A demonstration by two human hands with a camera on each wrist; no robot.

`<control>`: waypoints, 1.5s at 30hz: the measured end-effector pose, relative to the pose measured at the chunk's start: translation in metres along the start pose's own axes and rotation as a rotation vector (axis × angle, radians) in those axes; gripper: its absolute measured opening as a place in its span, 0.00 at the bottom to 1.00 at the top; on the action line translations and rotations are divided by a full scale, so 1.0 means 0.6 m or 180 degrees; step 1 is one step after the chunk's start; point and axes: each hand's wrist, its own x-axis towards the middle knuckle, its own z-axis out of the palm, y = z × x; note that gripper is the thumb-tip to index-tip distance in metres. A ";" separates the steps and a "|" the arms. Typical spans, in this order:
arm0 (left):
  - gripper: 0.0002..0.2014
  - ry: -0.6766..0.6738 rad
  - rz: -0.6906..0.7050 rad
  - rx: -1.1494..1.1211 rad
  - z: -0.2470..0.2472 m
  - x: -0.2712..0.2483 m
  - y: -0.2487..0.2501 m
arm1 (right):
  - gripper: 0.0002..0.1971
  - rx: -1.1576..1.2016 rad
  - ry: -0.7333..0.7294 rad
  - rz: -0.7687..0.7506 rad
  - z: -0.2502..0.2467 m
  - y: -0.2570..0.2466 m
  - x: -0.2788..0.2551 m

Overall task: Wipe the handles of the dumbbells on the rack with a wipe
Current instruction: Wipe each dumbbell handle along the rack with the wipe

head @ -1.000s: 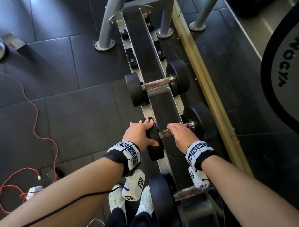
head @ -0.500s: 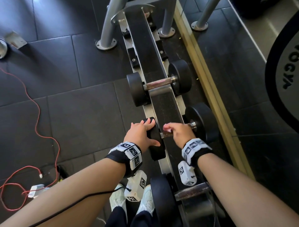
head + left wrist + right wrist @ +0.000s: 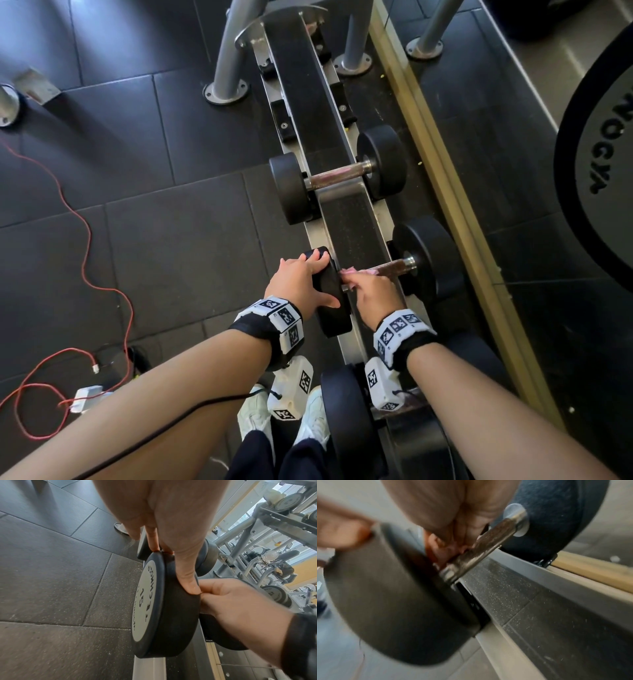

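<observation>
A black dumbbell lies across the rack [image 3: 346, 219], and its left head [image 3: 330, 308] is marked 15 [image 3: 171, 615]. My left hand [image 3: 298, 281] holds that head from above, fingers curled over its top rim and thumb on its round side [image 3: 187, 582]. My right hand [image 3: 373, 294] grips the left end of the metal handle [image 3: 394, 267] with a pink wipe [image 3: 351, 272] that shows just past the fingers. In the blurred right wrist view the fingers [image 3: 453, 520] wrap the handle [image 3: 488, 543] next to the left head [image 3: 393, 601]. The handle's right part and right head [image 3: 424, 260] are uncovered.
A smaller dumbbell [image 3: 337, 178] sits farther along the rack and a larger one [image 3: 346, 428] nearer, by my feet. A wooden strip [image 3: 462, 212] runs along the rack's right side. A red cable [image 3: 85, 240] and white charger [image 3: 85, 402] lie on the dark floor at left.
My right hand has slid left along the handle with the wipe, from its middle to the end by the left head. The left hand has stayed on the head.
</observation>
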 end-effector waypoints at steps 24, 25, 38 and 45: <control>0.31 -0.0854 0.0196 0.0953 -0.123 0.043 0.036 | 0.07 0.1643 0.0190 0.1278 -0.092 -0.053 0.057; 0.29 -0.0818 0.0196 0.0930 -0.138 0.054 0.033 | 0.05 0.1761 0.0272 0.1388 -0.095 -0.062 0.072; 0.38 0.0628 0.0392 0.0489 -0.263 0.223 -0.034 | 0.21 0.1646 0.0765 0.1154 -0.136 -0.152 0.264; 0.48 -0.0041 0.0003 0.0337 -0.258 0.288 -0.058 | 0.40 -0.0421 0.0322 0.0394 -0.126 -0.124 0.332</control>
